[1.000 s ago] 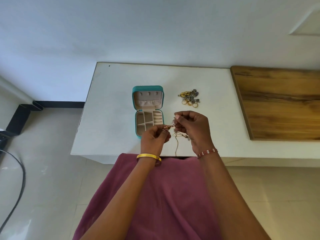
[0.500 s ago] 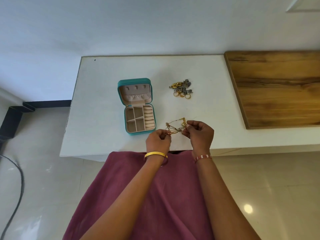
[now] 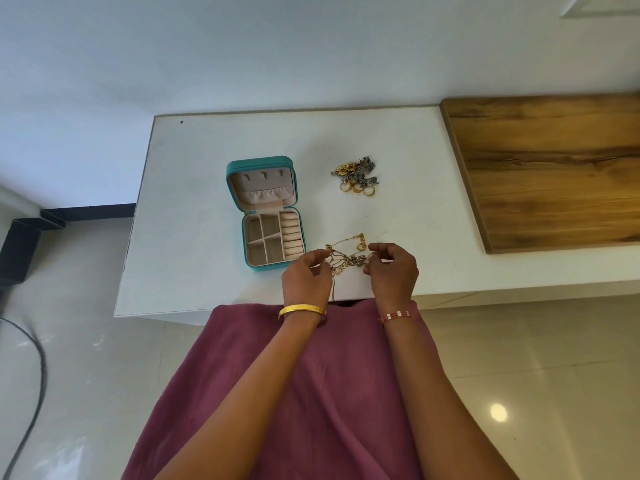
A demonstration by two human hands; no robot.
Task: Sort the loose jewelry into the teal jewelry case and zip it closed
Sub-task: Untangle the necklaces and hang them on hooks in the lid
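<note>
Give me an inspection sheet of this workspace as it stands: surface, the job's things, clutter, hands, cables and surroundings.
Surface: white table, wooden board at its right.
Job's things: teal jewelry case open, compartments look empty; pile of rings and earrings beside it; tangled gold chains near the front edge.
Clutter: nothing seen.
Hands: left hand and right hand both pinch the chains.
Cables: black cable on the floor, left.
Surroundings: white wall, tiled floor, maroon garment.
</note>
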